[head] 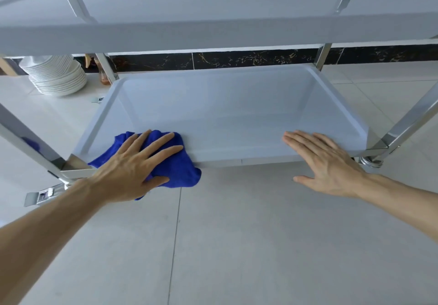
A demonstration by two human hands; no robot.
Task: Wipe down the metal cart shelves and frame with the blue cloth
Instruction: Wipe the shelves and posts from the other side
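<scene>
The metal cart's bottom shelf (pixel 227 115) is a shallow tray between shiny square legs. A blue cloth (pixel 180 169) lies bunched over the shelf's near rim at the left corner, part of it hanging below the edge. My left hand (pixel 132 162) presses flat on the cloth with fingers spread. My right hand (pixel 327 162) rests flat on the near rim toward the right corner, fingers apart, holding nothing. An upper shelf (pixel 213 34) spans the top of the view above both hands.
A stack of white plates and bowls (pixel 57 75) stands on the floor beyond the cart's left rear leg (pixel 106 67). A caster (pixel 371 162) sits under the right front corner and a brake lever (pixel 40 197) under the left. Pale tile floor surrounds the cart; a dark marble skirting (pixel 237 59) runs behind.
</scene>
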